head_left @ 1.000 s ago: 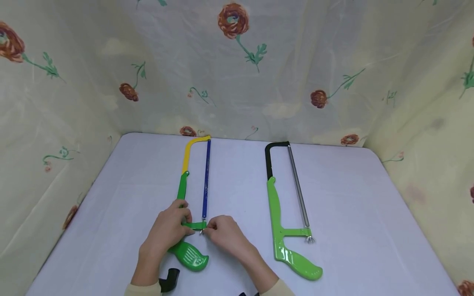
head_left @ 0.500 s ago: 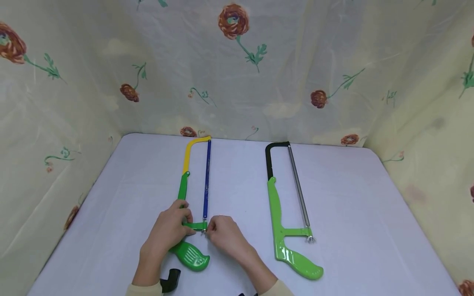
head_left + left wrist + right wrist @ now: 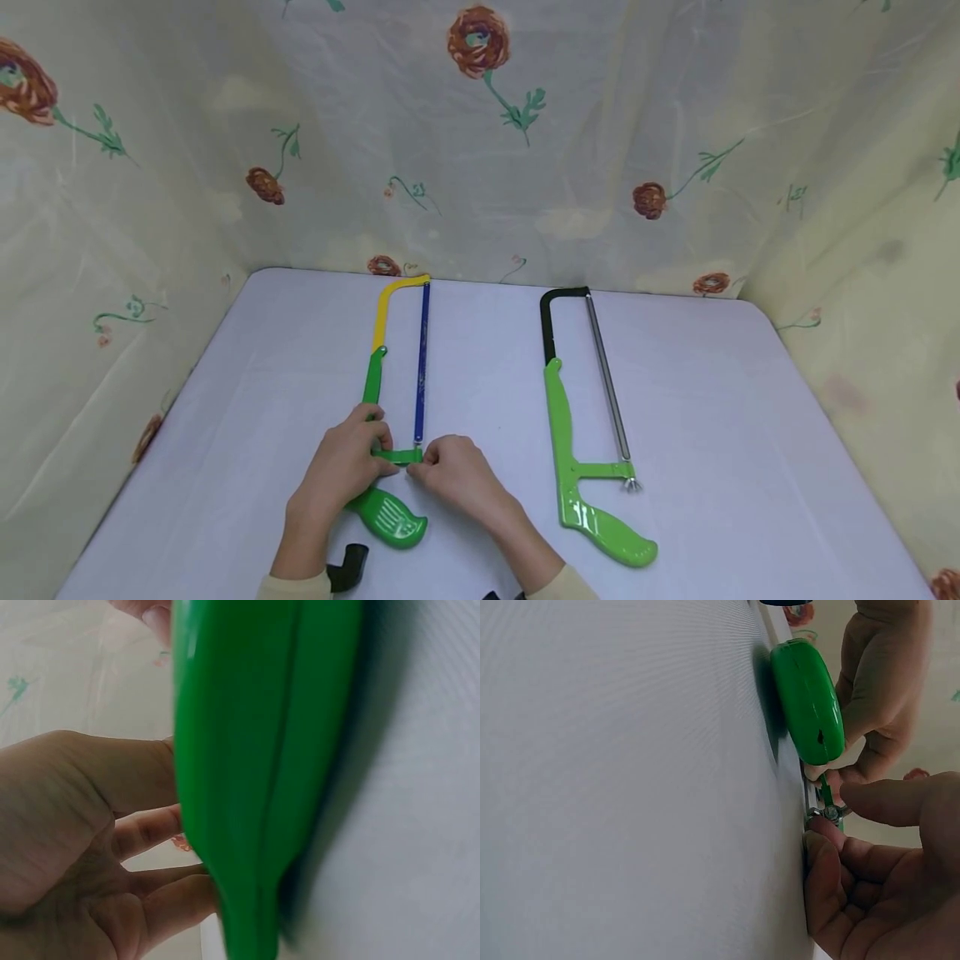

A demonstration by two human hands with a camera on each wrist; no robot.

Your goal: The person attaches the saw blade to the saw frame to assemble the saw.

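Observation:
A hacksaw with a green handle [image 3: 393, 518], a yellow front frame [image 3: 381, 315] and a blue blade [image 3: 422, 367] lies on the table at left. My left hand [image 3: 341, 458] holds its green frame above the handle, fingers over the frame and thumb by the short crossbar [image 3: 400, 456]. At the crossbar's end my right hand [image 3: 453, 475] has thumb and index finger on a small metal wing nut [image 3: 831, 814], shown between them in the right wrist view. The head view hides that nut behind the fingers. The green handle [image 3: 255, 750] fills the middle of the left wrist view.
To the right lies a second hacksaw [image 3: 561, 433], light green with a black front frame and a grey blade. A black elbow-shaped piece [image 3: 349, 568] stands near the left wrist. Flowered cloth [image 3: 480, 167] hangs behind the white table [image 3: 712, 433].
My right thumb and fingertips have shifted around the wing nut, first drawing back a little to the right, then closing over it again. My left hand keeps its hold on the frame.

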